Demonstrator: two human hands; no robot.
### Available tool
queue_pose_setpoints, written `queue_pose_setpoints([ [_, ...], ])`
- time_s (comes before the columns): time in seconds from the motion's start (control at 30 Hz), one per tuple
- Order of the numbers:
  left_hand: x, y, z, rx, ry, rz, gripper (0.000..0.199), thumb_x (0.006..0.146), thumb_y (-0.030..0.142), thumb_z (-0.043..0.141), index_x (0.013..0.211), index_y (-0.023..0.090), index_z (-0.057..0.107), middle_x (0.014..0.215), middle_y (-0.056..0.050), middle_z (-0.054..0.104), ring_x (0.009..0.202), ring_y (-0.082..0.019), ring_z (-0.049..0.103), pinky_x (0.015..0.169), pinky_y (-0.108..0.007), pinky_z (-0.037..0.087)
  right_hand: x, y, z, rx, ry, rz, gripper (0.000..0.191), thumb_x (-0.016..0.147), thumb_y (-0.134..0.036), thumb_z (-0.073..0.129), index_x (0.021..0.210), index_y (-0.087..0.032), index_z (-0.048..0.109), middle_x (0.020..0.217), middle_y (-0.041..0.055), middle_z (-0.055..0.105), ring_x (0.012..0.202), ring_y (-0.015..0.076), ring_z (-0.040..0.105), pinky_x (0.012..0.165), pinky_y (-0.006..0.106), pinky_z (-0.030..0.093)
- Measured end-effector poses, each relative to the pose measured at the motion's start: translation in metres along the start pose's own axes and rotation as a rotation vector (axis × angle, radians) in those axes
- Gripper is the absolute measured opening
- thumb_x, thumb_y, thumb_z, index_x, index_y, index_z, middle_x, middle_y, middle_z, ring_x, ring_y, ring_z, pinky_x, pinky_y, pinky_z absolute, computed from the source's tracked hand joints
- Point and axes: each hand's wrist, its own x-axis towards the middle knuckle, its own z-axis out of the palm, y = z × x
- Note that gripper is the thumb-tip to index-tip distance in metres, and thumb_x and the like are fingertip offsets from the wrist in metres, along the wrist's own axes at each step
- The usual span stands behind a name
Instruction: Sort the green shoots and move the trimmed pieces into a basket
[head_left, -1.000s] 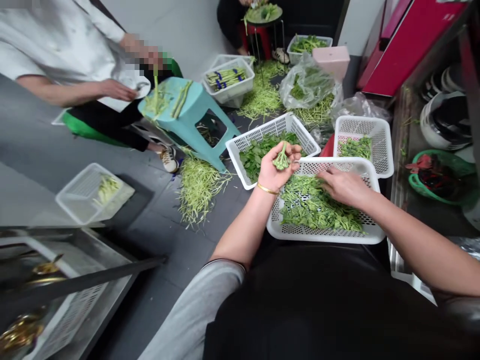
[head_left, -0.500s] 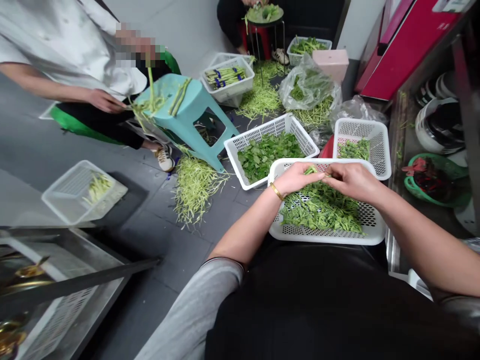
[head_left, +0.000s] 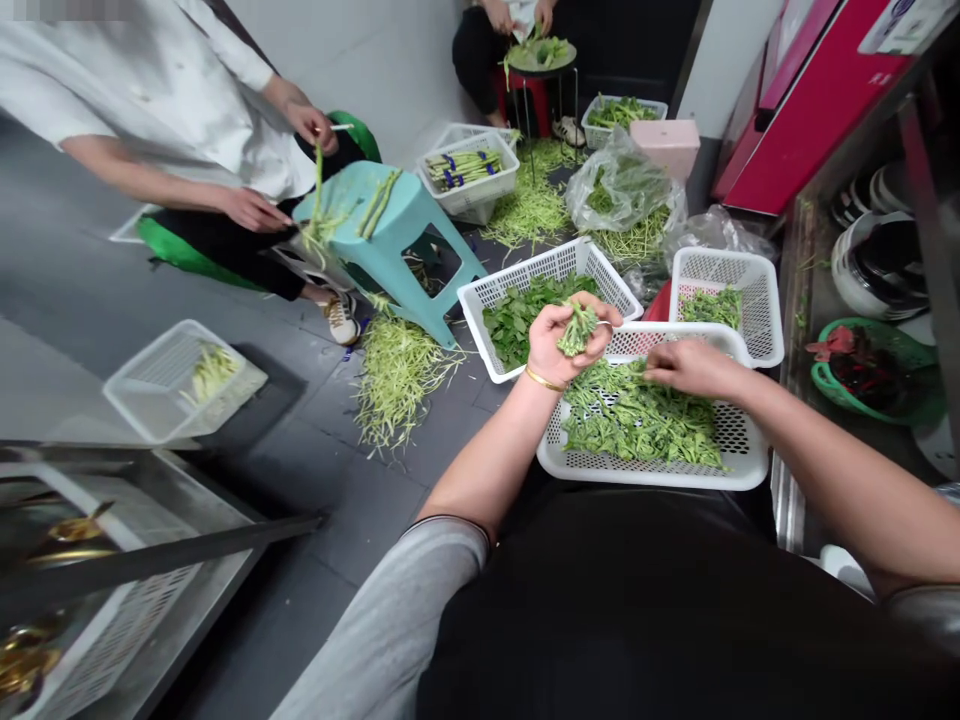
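A bunch of leafy green stems (head_left: pixel 577 330) is gripped in my left hand (head_left: pixel 551 345), stem ends facing up, above the near left part of a white basket (head_left: pixel 652 481). This perforated basket rests on my lap. Loose leafy greens (head_left: pixel 637 425) cover much of its floor. Over the basket's right half, my right hand (head_left: pixel 694 367) has its fingers pinched together, the tips touching the greens. Whatever lies between those fingertips is hidden.
Beyond stand a basket of dark leaves (head_left: pixel 470 300) and a smaller white basket (head_left: pixel 765 310). A teal stool (head_left: pixel 420 230), a pile of green peelings (head_left: pixel 401 385) and a co-worker (head_left: pixel 217 110) are leftward. A metal shelf (head_left: pixel 814 240) lines the right.
My hands, together over the basket before, have separated. The left has turned palm up, showing the bunch of stems; the right has lowered to the greens. The view has shifted slightly.
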Motion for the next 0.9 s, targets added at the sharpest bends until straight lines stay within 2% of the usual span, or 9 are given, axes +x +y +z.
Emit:
queue_pose_setpoints([
  [0.13, 0.006, -0.010, 0.002, 0.082, -0.105, -0.085, 0.041, 0.093, 0.056, 0.072, 0.098, 0.016, 0.068, 0.078, -0.006, 0.073, 0.041, -0.005, 0.043, 0.037, -0.023, 0.015, -0.016, 0.002, -0.019, 0.398, 0.291, 0.079, 0.028, 0.101, -0.048, 0.071, 0.088, -0.023, 0.071, 0.069, -0.0002, 0.066, 0.062, 0.0166, 0.056, 0.063, 0.032, 0.040],
  [0.23, 0.008, -0.019, 0.011, 0.192, -0.043, -0.126, 0.029, 0.098, 0.040, 0.080, 0.094, 0.016, 0.064, 0.069, 0.001, 0.067, 0.039, -0.002, 0.047, 0.038, -0.018, 0.016, -0.016, -0.018, -0.015, 0.380, 0.444, 0.073, 0.030, 0.099, -0.051, 0.072, 0.097, -0.022, 0.073, 0.075, 0.0025, 0.068, 0.067, 0.0183, 0.058, 0.066, 0.034, 0.042],
  [0.37, 0.008, -0.020, 0.014, 0.175, 0.078, -0.187, 0.033, 0.101, 0.023, 0.080, 0.085, 0.020, 0.051, 0.057, 0.010, 0.054, 0.036, 0.001, 0.039, 0.039, -0.013, 0.014, -0.012, -0.027, 0.006, 0.288, 0.374, 0.063, 0.039, 0.106, -0.052, 0.064, 0.121, -0.017, 0.075, 0.087, 0.0072, 0.075, 0.077, 0.0230, 0.069, 0.073, 0.035, 0.050],
  [0.47, 0.007, -0.010, 0.008, 0.031, 0.092, -0.185, 0.028, 0.105, 0.022, 0.072, 0.085, 0.019, 0.053, 0.055, 0.010, 0.051, 0.036, -0.001, 0.038, 0.038, -0.013, 0.013, -0.008, -0.018, 0.019, -0.054, 0.155, 0.112, 0.032, 0.105, -0.042, 0.068, 0.123, -0.017, 0.077, 0.107, 0.0141, 0.078, 0.087, 0.0263, 0.073, 0.074, 0.035, 0.050],
  [0.53, 0.006, -0.005, 0.004, -0.022, 0.093, -0.185, 0.020, 0.105, 0.022, 0.071, 0.089, 0.016, 0.061, 0.057, 0.007, 0.056, 0.038, -0.003, 0.047, 0.036, -0.013, 0.017, -0.006, -0.012, 0.021, -0.251, -0.028, 0.086, 0.022, 0.103, -0.031, 0.068, 0.116, -0.019, 0.080, 0.117, 0.0158, 0.077, 0.088, 0.0255, 0.073, 0.073, 0.034, 0.049],
  [0.6, 0.005, -0.004, 0.002, -0.020, 0.078, -0.214, 0.013, 0.102, 0.022, 0.076, 0.096, 0.012, 0.069, 0.067, 0.000, 0.069, 0.046, -0.005, 0.060, 0.036, -0.012, 0.024, -0.006, -0.006, 0.015, -0.273, -0.077, 0.040, 0.019, 0.103, -0.025, 0.065, 0.113, -0.021, 0.081, 0.120, 0.0149, 0.076, 0.087, 0.0236, 0.072, 0.074, 0.034, 0.050],
  [0.73, 0.003, -0.010, 0.005, 0.054, 0.020, -0.249, 0.011, 0.098, 0.017, 0.081, 0.103, 0.010, 0.074, 0.080, -0.006, 0.078, 0.060, -0.009, 0.074, 0.038, -0.012, 0.031, -0.014, 0.000, -0.010, -0.023, 0.025, -0.023, 0.009, 0.099, -0.028, 0.069, 0.102, -0.023, 0.076, 0.100, 0.0084, 0.077, 0.082, 0.0224, 0.070, 0.076, 0.035, 0.052],
  [0.83, 0.004, -0.017, 0.013, 0.173, 0.076, -0.214, 0.012, 0.098, 0.015, 0.082, 0.094, 0.012, 0.070, 0.071, 0.002, 0.070, 0.047, -0.005, 0.065, 0.036, -0.015, 0.023, -0.018, -0.007, -0.018, 0.345, 0.189, 0.023, 0.014, 0.100, -0.037, 0.067, 0.100, -0.023, 0.070, 0.079, 0.0028, 0.073, 0.068, 0.0194, 0.067, 0.069, 0.034, 0.052],
  [0.9, 0.004, -0.022, 0.020, 0.235, 0.112, -0.194, 0.019, 0.097, 0.015, 0.083, 0.090, 0.014, 0.066, 0.067, 0.006, 0.064, 0.042, -0.002, 0.058, 0.036, -0.015, 0.022, -0.016, -0.016, -0.014, 0.420, 0.346, 0.052, 0.018, 0.099, -0.040, 0.067, 0.099, -0.022, 0.071, 0.077, 0.0038, 0.073, 0.068, 0.0195, 0.067, 0.068, 0.034, 0.051],
])
